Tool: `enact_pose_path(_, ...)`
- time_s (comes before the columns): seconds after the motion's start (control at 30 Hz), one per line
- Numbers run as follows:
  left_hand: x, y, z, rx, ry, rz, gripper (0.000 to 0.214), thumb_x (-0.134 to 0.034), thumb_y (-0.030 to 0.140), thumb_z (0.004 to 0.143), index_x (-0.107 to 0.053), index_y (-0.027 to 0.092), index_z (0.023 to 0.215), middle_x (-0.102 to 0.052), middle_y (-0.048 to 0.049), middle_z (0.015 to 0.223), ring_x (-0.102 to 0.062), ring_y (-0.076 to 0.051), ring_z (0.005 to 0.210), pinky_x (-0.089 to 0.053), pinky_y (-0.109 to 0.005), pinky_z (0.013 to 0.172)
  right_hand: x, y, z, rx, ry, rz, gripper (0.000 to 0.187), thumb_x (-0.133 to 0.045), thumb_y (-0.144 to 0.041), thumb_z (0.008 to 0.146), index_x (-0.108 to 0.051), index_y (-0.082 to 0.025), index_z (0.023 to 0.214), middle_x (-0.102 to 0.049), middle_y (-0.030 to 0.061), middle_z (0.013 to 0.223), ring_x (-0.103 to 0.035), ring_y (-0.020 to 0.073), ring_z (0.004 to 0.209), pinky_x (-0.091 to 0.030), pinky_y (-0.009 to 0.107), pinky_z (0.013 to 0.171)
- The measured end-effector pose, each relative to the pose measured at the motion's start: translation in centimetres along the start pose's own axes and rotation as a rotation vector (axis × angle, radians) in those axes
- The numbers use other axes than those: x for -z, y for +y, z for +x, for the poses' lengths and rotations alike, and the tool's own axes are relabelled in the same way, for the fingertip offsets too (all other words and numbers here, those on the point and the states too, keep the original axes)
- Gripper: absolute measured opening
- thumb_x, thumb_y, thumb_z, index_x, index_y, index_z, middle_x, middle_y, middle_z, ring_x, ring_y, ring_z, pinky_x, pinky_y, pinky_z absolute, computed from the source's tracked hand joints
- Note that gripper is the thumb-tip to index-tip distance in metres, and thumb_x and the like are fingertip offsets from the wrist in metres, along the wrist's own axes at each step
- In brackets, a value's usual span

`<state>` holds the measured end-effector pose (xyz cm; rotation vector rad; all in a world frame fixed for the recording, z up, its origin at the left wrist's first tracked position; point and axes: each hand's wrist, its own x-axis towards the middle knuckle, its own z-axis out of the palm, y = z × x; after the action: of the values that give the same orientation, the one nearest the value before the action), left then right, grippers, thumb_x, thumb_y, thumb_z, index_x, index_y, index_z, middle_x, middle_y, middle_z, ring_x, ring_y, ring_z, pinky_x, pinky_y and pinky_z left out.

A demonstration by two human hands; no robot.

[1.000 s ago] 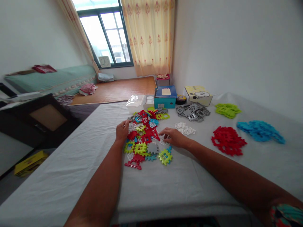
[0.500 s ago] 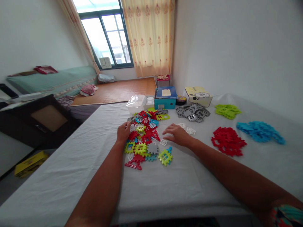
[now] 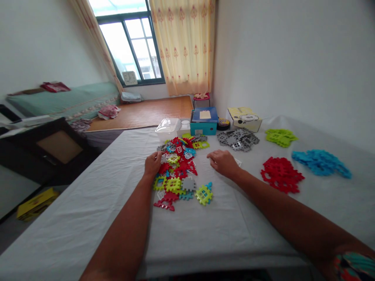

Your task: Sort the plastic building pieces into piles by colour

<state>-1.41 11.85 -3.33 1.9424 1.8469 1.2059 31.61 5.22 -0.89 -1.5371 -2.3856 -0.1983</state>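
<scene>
At the left edge of a mixed pile of plastic interlocking building pieces [image 3: 183, 168] rests my left hand [image 3: 152, 164]. Its fingers are bent together against the pieces, beside a white window piece [image 3: 164, 158]; what they grip is hidden. My right hand [image 3: 224, 163] is closed low over the cloth, right of the pile, with a white window piece apparently in its fingers, mostly hidden. Beyond its knuckles a corner of other white pieces [image 3: 238, 162] shows. A green window square [image 3: 204, 194] lies nearer me, overlapping a blue piece [image 3: 209, 185].
Sorted heaps lie to the right: grey [image 3: 238, 139], green [image 3: 280, 137], red [image 3: 281, 175] and blue [image 3: 320, 162]. Along the back stand a clear plastic tub [image 3: 168, 128], a blue box [image 3: 204, 121] and a yellow box [image 3: 245, 119]. A white cloth [image 3: 199, 234] covers the table.
My right hand has moved slightly right and its fingers have closed. The single white window piece below its fingers is gone from its spot. My left hand has stayed in place.
</scene>
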Motion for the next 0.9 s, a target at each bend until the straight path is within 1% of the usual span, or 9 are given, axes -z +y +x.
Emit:
enact_pose_path(0.1,-0.1,-0.1,0.0,-0.005,-0.013,0.011,0.042,-0.038,0.041,0.089,-0.074,0.019,0.095,-0.075,-0.0037,0.092,-0.066,-0.018,0.084,-0.047,-0.024,0.075,-0.3,1.3,0.1,-0.082,0.063,-0.019,0.031,-0.048,-0.025,0.092,-0.064,-0.019,0.117,-0.063,0.0111,0.121,-0.049,0.0265,0.113,-0.036,0.038,0.086)
enact_pose_path(0.17,-0.2,-0.1,0.1,-0.010,-0.017,0.022,0.042,-0.038,0.040,0.089,-0.074,0.019,0.095,-0.075,-0.0040,0.092,-0.066,-0.018,0.085,-0.047,-0.024,0.074,-0.6,0.7,0.1,0.006,0.056,0.039,0.035,-0.045,-0.030,0.095,-0.059,-0.021,0.126,-0.061,0.0097,0.126,-0.047,0.0254,0.115,-0.036,0.038,0.089)
enact_pose_path(0.23,-0.3,-0.2,0.1,-0.016,-0.017,0.027,0.042,-0.038,0.040,0.089,-0.074,0.019,0.095,-0.075,-0.0047,0.094,-0.066,-0.019,0.086,-0.046,-0.025,0.075,-0.9,-1.0,0.0,0.157,-0.006,0.124,0.036,-0.043,-0.032,0.097,-0.056,-0.026,0.130,-0.064,0.0064,0.123,-0.049,0.0228,0.113,-0.036,0.036,0.090)
enact_pose_path(0.33,-0.4,-0.4,0.1,-0.022,-0.017,0.018,0.041,-0.039,0.040,0.089,-0.074,0.019,0.095,-0.075,-0.0047,0.095,-0.066,-0.019,0.087,-0.046,-0.024,0.075,-1.1,-3.6,0.0,0.283,-0.089,0.186,0.036,-0.050,-0.036,0.094,-0.056,-0.031,0.129,-0.066,0.0044,0.118,-0.051,0.0230,0.111,-0.038,0.036,0.087)
enact_pose_path(0.47,-0.4,-0.4,0.0,-0.028,-0.023,0.024,0.041,-0.039,0.042,0.089,-0.074,0.019,0.093,-0.075,-0.0045,0.093,-0.066,-0.019,0.085,-0.046,-0.024,0.075,-1.7,-4.3,0.2,0.205,-0.091,0.274,0.026,-0.058,-0.026,0.089,-0.065,-0.024,0.114,-0.068,0.0062,0.110,-0.055,0.0212,0.102,-0.040,0.033,0.084)
enact_pose_path(0.57,-0.5,-0.3,0.1,-0.025,-0.031,0.034,0.042,-0.038,0.042,0.089,-0.073,0.019,0.093,-0.075,-0.0050,0.094,-0.066,-0.019,0.087,-0.046,-0.025,0.075,-2.2,-3.4,0.3,0.126,-0.015,0.390,0.017,-0.058,-0.015,0.084,-0.068,-0.019,0.098,-0.069,0.0058,0.096,-0.057,0.0188,0.094,-0.042,0.031,0.085)
enact_pose_path(0.67,-0.4,-0.3,0.1,-0.027,-0.040,0.040,0.042,-0.038,0.041,0.088,-0.073,0.019,0.094,-0.075,-0.0055,0.095,-0.066,-0.019,0.087,-0.046,-0.026,0.076,-2.2,-2.9,0.2,0.138,0.069,0.518,0.014,-0.059,-0.012,0.081,-0.067,-0.018,0.091,-0.068,0.0044,0.090,-0.057,0.0174,0.089,-0.044,0.030,0.085)
enact_pose_path(0.8,-0.3,0.0,0.0,-0.032,-0.048,0.056,0.042,-0.038,0.042,0.089,-0.073,0.019,0.094,-0.075,-0.0060,0.092,-0.066,-0.020,0.086,-0.046,-0.026,0.075,-2.3,-3.6,0.3,0.235,0.060,0.547,0.018,-0.057,-0.020,0.088,-0.067,-0.018,0.101,-0.069,0.0066,0.099,-0.057,0.0182,0.095,-0.044,0.032,0.088)
enact_pose_path(0.9,-0.2,0.3,-0.1,-0.024,-0.053,0.054,0.043,-0.038,0.042,0.089,-0.073,0.019,0.094,-0.075,-0.0064,0.094,-0.066,-0.020,0.086,-0.046,-0.027,0.076,-2.8,-4.0,0.6,0.200,0.047,0.418,0.031,-0.049,-0.021,0.092,-0.062,-0.018,0.121,-0.065,0.0091,0.117,-0.052,0.0210,0.108,-0.041,0.037,0.093)
